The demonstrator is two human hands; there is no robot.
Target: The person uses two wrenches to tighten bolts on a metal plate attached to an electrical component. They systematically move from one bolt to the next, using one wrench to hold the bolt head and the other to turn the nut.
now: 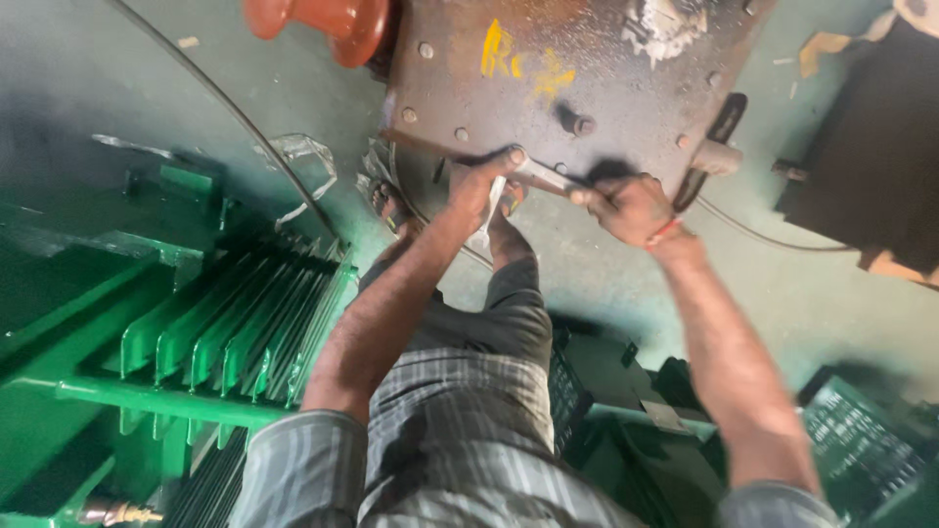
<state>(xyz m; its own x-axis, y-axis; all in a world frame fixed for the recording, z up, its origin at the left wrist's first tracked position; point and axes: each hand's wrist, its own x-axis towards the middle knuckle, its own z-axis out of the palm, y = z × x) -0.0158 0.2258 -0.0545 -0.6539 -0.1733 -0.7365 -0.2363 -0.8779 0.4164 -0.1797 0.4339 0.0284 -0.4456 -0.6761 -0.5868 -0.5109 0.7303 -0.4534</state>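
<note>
A rusty brown metal cover plate (548,88) with bolts along its rim lies below me, with yellow paint marks on it. My left hand (481,186) is closed around a metal spanner (536,176) at the plate's near edge. My right hand (631,207) grips the same spanner's other end, with a red thread around the wrist. The spanner's head sits at the plate's rim, where the bolts are. My knee in grey trousers shows below the hands.
A green finned metal tank (225,332) stands at the left. A reddish ceramic insulator (333,22) sits at the top. A black cable (245,127) runs across the green floor. Dark crates lie at the lower right, and a dark box at the right edge.
</note>
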